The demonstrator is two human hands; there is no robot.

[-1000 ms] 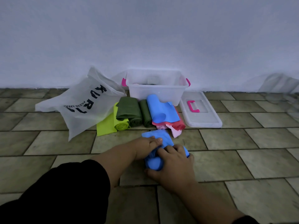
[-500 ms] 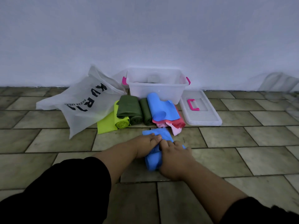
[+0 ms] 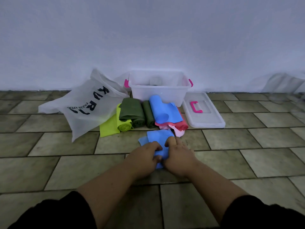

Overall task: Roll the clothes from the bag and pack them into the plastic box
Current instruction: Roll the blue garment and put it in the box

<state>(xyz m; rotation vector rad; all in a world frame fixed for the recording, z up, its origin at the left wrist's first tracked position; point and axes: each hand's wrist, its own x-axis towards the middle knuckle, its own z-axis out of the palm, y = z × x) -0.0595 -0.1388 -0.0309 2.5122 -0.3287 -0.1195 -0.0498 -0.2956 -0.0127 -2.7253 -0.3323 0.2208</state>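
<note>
Both hands had drawn level since a second earlier, when the right one lay across the bundle, and the rolled part had crept forward over the tiles. Nearest the camera, the left hand and the right hand sat side by side on the blue cloth, with their fingers bent over its rolled end and gripping it. Ahead of the knuckles a short flat stretch of the cloth was not yet rolled. It lay on the floor with one corner poking out to the left.

That crooked corner was the likely trouble: pushed on unevenly, the roll could turn into a cone and slacken once lifted. The flap's far edge also lay just beside a pink scrap, which could be dragged into the roll.

Beyond lay the finished row: a lime roll, green rolls, a blue roll whose tail lay loose, and a red roll. The bag slumped to their left and the lid lay to their right. The plastic box stood open against the wall, holding something dark that I could not make out.
</note>
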